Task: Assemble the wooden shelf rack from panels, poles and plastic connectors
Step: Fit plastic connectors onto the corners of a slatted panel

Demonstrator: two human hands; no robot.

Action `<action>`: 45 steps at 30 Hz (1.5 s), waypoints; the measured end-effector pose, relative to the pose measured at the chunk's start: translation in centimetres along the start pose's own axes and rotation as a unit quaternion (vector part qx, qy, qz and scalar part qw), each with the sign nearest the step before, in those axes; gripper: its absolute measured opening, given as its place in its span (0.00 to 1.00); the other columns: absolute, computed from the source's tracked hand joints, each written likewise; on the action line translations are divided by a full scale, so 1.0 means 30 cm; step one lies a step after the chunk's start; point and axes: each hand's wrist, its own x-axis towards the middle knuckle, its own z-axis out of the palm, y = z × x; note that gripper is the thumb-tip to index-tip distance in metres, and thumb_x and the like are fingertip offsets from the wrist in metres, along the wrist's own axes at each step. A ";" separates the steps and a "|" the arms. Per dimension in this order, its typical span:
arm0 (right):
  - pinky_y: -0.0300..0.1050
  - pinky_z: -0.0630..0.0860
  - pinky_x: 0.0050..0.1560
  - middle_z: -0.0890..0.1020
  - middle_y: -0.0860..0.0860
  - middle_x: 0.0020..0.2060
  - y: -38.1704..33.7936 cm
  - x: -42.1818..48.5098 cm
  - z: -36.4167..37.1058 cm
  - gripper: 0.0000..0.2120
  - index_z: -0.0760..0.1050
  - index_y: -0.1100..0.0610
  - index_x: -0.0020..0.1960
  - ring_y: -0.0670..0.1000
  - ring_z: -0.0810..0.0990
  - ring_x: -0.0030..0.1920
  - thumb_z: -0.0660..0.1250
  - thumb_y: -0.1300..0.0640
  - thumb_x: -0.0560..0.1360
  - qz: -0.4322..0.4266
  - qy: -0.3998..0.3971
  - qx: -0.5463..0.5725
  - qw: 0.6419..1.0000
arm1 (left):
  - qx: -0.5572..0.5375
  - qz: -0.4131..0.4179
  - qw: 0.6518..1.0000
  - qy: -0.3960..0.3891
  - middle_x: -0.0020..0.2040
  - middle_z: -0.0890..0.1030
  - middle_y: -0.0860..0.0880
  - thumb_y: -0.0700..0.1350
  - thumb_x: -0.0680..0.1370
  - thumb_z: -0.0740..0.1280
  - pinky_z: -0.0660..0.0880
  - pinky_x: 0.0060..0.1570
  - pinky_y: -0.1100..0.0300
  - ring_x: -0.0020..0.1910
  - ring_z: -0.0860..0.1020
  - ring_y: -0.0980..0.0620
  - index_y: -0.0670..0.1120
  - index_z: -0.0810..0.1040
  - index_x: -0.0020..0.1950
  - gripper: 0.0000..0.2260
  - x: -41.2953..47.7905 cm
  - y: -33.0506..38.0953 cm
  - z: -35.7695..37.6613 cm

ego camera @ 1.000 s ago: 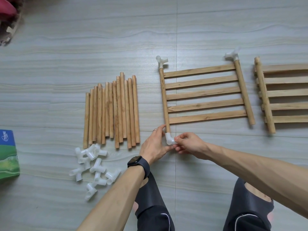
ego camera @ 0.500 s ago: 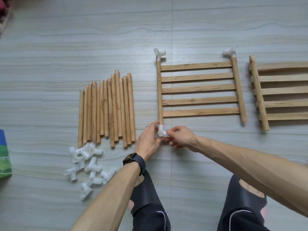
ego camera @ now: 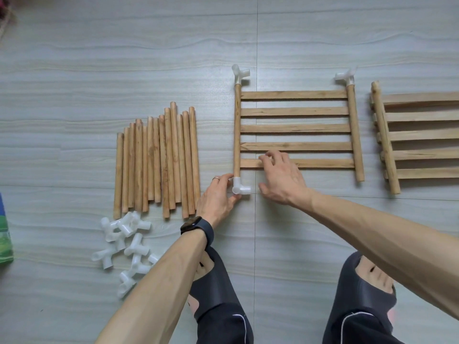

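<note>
A: What surface is seen, and what is laid on it?

B: A floor point(ego camera: 124, 58) of pale grey, wood-grained tiles is seen, with a grout line running down the middle of the frame. A slatted panel point(ego camera: 295, 129) is laid flat right of centre. A row of poles point(ego camera: 159, 162) is laid left of centre, with a heap of loose connectors point(ego camera: 124, 242) just below it. A stack of further panels point(ego camera: 417, 135) is cut by the right edge.

A: How are the fingers placed?

B: A white corner connector point(ego camera: 239, 188) is fitted on the near end of the panel's left pole. It is pinched by the left hand point(ego camera: 218, 197), forefinger against its upper sleeve, thumb under its elbow. The right hand point(ego camera: 283, 177) is held loosely spread. Its fingertips are rested on the lowest slat, and its thumb is kept just apart from the connector's open socket.

A: And the edges, the room for moving?

B: The panel's far corners are capped by an upper-left connector point(ego camera: 239, 74) and an upper-right connector point(ego camera: 346, 76). A narrow strip of floor is seen between poles and panel, and a broad stretch across the upper frame. Dark slippers point(ego camera: 213, 289) are seen near the bottom edge, and a green box point(ego camera: 5, 239) at the left edge.
</note>
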 end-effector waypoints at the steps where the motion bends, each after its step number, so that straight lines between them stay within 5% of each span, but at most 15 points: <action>1: 0.58 0.64 0.74 0.58 0.56 0.78 0.012 0.008 -0.013 0.40 0.56 0.55 0.80 0.60 0.59 0.77 0.70 0.48 0.73 0.005 -0.040 -0.019 0.999 | -0.017 -0.004 1.000 -0.002 0.66 0.75 0.52 0.53 0.79 0.70 0.77 0.57 0.48 0.57 0.79 0.47 0.52 0.68 0.74 0.25 0.005 0.004 -0.004; 4: 0.61 0.56 0.78 0.49 0.54 0.81 0.028 0.020 -0.025 0.55 0.45 0.55 0.83 0.60 0.51 0.79 0.75 0.41 0.69 0.009 -0.110 -0.056 0.992 | -0.050 -0.004 0.999 0.001 0.65 0.76 0.51 0.52 0.78 0.71 0.75 0.58 0.51 0.59 0.77 0.48 0.50 0.69 0.74 0.25 0.016 0.014 -0.015; 9: 0.71 0.63 0.70 0.58 0.57 0.75 -0.009 0.002 -0.024 0.55 0.54 0.55 0.78 0.61 0.57 0.75 0.77 0.32 0.64 0.019 -0.109 -0.064 0.992 | 0.007 0.026 0.999 -0.018 0.67 0.75 0.53 0.56 0.77 0.72 0.77 0.55 0.51 0.58 0.78 0.49 0.52 0.64 0.77 0.32 0.019 0.003 -0.029; 14: 0.78 0.65 0.65 0.58 0.56 0.75 -0.039 -0.022 -0.004 0.58 0.57 0.59 0.76 0.61 0.56 0.76 0.72 0.24 0.62 0.035 -0.112 -0.068 0.991 | 0.134 0.101 0.985 -0.032 0.77 0.64 0.51 0.64 0.73 0.73 0.75 0.63 0.51 0.70 0.71 0.48 0.53 0.51 0.82 0.46 0.026 -0.015 -0.030; 21: 0.84 0.62 0.63 0.55 0.58 0.74 -0.036 -0.040 0.039 0.60 0.48 0.54 0.81 0.62 0.53 0.76 0.67 0.21 0.64 0.031 -0.108 -0.079 0.990 | 0.233 0.159 0.959 -0.038 0.78 0.66 0.51 0.64 0.76 0.68 0.73 0.64 0.52 0.71 0.70 0.48 0.52 0.55 0.82 0.40 0.026 0.006 -0.037; 31: 0.81 0.64 0.63 0.59 0.56 0.73 -0.079 -0.037 0.057 0.48 0.59 0.60 0.74 0.59 0.55 0.76 0.73 0.33 0.67 0.048 -0.083 -0.024 0.995 | 0.275 0.190 0.942 -0.031 0.71 0.75 0.53 0.56 0.80 0.67 0.77 0.54 0.52 0.61 0.75 0.49 0.53 0.63 0.80 0.29 0.011 0.013 -0.023; 34: 0.82 0.63 0.62 0.59 0.56 0.73 -0.081 -0.044 0.064 0.44 0.59 0.58 0.73 0.60 0.54 0.76 0.73 0.37 0.68 0.044 -0.083 -0.024 0.995 | 0.159 0.138 0.977 -0.035 0.67 0.78 0.55 0.54 0.78 0.69 0.78 0.52 0.52 0.58 0.78 0.51 0.55 0.69 0.76 0.27 -0.009 0.014 -0.010; 36: 0.80 0.65 0.61 0.61 0.57 0.70 -0.085 -0.044 0.066 0.42 0.60 0.55 0.71 0.60 0.57 0.74 0.73 0.37 0.67 0.040 -0.078 -0.027 0.996 | -0.061 0.018 0.997 -0.047 0.59 0.83 0.56 0.52 0.73 0.68 0.79 0.52 0.56 0.53 0.81 0.55 0.57 0.77 0.69 0.23 -0.004 0.030 -0.020; 38: 0.78 0.67 0.60 0.62 0.56 0.68 -0.089 -0.046 0.067 0.42 0.60 0.54 0.71 0.60 0.59 0.71 0.74 0.36 0.66 0.040 -0.079 -0.037 0.995 | -0.264 -0.099 0.957 -0.060 0.54 0.85 0.53 0.49 0.75 0.68 0.78 0.48 0.60 0.48 0.82 0.56 0.53 0.79 0.64 0.18 0.027 0.055 -0.034; 41: 0.78 0.67 0.60 0.61 0.56 0.66 -0.080 -0.062 0.074 0.41 0.60 0.54 0.70 0.60 0.59 0.69 0.72 0.36 0.67 0.031 -0.086 -0.048 0.995 | -0.314 -0.154 0.932 -0.093 0.54 0.85 0.49 0.49 0.80 0.68 0.74 0.40 0.62 0.49 0.82 0.51 0.48 0.77 0.68 0.16 0.076 0.083 -0.044; 45: 0.78 0.67 0.60 0.64 0.54 0.67 -0.035 -0.104 0.074 0.40 0.63 0.55 0.70 0.60 0.62 0.69 0.68 0.34 0.66 -0.024 -0.081 -0.090 0.992 | -0.316 -0.160 0.927 -0.124 0.51 0.86 0.49 0.51 0.81 0.69 0.72 0.35 0.62 0.42 0.78 0.53 0.45 0.83 0.61 0.13 0.083 0.079 -0.016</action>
